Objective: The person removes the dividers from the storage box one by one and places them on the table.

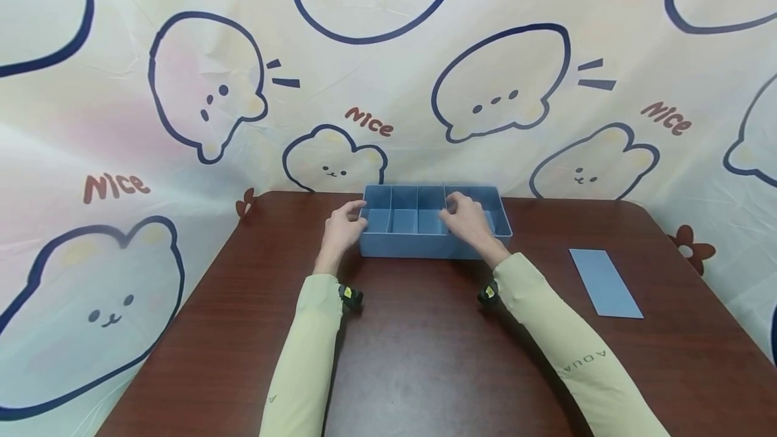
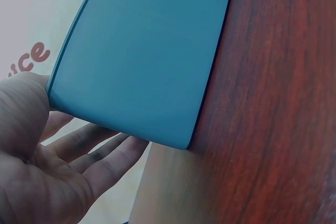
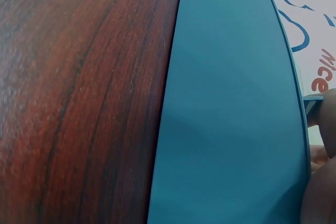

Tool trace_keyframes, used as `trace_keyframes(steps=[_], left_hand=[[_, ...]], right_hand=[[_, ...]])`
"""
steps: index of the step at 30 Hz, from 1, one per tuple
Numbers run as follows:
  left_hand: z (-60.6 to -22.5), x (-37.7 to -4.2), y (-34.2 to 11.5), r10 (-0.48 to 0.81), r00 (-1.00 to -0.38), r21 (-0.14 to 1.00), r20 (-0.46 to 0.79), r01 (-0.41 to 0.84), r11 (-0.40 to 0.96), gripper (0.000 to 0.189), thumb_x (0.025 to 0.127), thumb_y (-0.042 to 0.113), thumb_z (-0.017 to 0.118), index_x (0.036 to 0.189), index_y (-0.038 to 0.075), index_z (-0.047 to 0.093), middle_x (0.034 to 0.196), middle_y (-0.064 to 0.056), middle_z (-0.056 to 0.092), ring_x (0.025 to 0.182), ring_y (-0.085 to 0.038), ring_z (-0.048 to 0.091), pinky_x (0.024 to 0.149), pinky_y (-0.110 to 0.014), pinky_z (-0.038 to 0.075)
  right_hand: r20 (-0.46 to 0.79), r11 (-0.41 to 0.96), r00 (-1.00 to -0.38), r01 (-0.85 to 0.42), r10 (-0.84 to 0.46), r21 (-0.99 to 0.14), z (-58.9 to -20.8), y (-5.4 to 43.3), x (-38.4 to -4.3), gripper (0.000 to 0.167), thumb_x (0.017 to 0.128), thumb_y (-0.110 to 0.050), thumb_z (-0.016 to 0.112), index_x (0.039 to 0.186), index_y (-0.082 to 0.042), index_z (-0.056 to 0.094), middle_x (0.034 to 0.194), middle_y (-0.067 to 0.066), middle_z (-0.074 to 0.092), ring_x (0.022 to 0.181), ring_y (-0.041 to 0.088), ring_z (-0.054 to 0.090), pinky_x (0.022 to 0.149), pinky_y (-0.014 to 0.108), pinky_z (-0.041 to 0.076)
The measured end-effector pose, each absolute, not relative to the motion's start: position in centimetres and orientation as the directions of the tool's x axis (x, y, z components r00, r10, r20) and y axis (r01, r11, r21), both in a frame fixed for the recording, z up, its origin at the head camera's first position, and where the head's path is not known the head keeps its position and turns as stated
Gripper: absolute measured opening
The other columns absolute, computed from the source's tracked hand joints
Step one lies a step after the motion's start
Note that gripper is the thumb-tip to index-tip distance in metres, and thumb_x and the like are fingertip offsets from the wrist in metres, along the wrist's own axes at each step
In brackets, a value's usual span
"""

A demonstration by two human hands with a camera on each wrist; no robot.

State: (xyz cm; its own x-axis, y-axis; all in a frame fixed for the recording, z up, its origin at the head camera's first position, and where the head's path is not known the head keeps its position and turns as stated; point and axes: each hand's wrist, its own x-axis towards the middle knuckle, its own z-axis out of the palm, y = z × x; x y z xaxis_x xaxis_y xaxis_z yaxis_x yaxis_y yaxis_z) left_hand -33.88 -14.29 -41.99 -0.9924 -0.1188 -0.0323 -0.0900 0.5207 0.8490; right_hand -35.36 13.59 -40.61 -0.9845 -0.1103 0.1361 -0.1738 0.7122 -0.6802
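A blue divided box (image 1: 419,245) stands on the table, long side toward me, with upright dividers forming several compartments. My left hand (image 1: 342,229) is at its left end. In the left wrist view, the left hand's thumb reaches over the top corner while the fingers (image 2: 113,163) lie along the outside of the end wall. My right hand (image 1: 470,222) bends over the box's right half, thumb and forefinger pinching the top of a divider (image 1: 444,195). A corner of that divider (image 3: 313,98) shows by the right hand in the right wrist view, where the front wall hides most fingers.
A flat blue rectangular panel (image 1: 606,283) lies on the right side of the brown wooden table (image 1: 413,356). Behind and beside the table hangs a cloth (image 1: 376,79) printed with bear outlines. Each wrist carries a small black camera (image 1: 350,296).
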Motion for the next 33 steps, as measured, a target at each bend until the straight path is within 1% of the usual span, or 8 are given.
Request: trace_keyframes(steps=[6,15,19,26,33], left_hand=[[-42.0,-33.8,-14.3,-0.126,-0.991,0.851,-0.038,-0.098,0.516,0.047,0.094,0.02,0.053,0.14,0.029,0.052,0.14,-0.014,0.056,0.125,-0.035,0.057,0.099,-0.052,0.05],[-42.1,-33.9,-14.3,-0.126,-0.991,0.848,-0.045,-0.104,0.519,0.047,0.094,0.02,0.053,0.14,0.029,0.052,0.14,-0.014,0.056,0.125,-0.035,0.056,0.1,-0.053,0.049],[-42.1,-34.0,-14.3,-0.126,-0.991,0.85,-0.041,-0.101,0.517,0.047,0.094,0.02,0.053,0.14,0.029,0.052,0.14,-0.014,0.056,0.125,-0.035,0.057,0.099,-0.053,0.049],[-42.1,-33.9,-14.3,-0.127,-0.991,0.85,-0.033,-0.095,0.517,0.046,0.094,0.021,0.053,0.139,0.029,0.053,0.141,-0.014,0.056,0.126,-0.035,0.056,0.098,-0.052,0.05],[-42.4,-34.1,-14.4,-0.125,-0.992,0.85,-0.033,-0.093,0.519,0.046,0.094,0.021,0.054,0.14,0.03,0.052,0.14,-0.013,0.057,0.124,-0.034,0.057,0.095,-0.049,0.052]], right_hand=[[0.132,0.707,-0.985,-0.173,-0.113,-0.686,-40.4,13.6,-35.4,0.05,0.09,-0.028,0.054,0.135,-0.005,0.053,0.112,0.016,0.07,0.071,0.019,0.069,0.076,0.043,0.056],[0.139,0.704,-0.985,-0.173,-0.106,-0.688,-40.1,13.5,-35.2,0.051,0.09,-0.029,0.053,0.136,-0.006,0.053,0.114,0.016,0.07,0.076,0.021,0.07,0.078,0.045,0.056],[0.149,0.706,-0.983,-0.178,-0.104,-0.685,-40.1,13.6,-35.3,0.051,0.09,-0.028,0.053,0.135,-0.005,0.053,0.113,0.016,0.07,0.075,0.021,0.069,0.076,0.044,0.056],[0.14,0.706,-0.985,-0.167,-0.096,-0.689,-39.7,13.6,-35.2,0.049,0.09,-0.028,0.053,0.135,-0.006,0.053,0.112,0.016,0.07,0.069,0.019,0.067,0.067,0.036,0.055],[0.157,0.712,-0.983,-0.176,-0.093,-0.68,-39.6,13.6,-35.1,0.05,0.09,-0.028,0.051,0.134,-0.006,0.053,0.113,0.016,0.07,0.067,0.019,0.068,0.065,0.036,0.054]])
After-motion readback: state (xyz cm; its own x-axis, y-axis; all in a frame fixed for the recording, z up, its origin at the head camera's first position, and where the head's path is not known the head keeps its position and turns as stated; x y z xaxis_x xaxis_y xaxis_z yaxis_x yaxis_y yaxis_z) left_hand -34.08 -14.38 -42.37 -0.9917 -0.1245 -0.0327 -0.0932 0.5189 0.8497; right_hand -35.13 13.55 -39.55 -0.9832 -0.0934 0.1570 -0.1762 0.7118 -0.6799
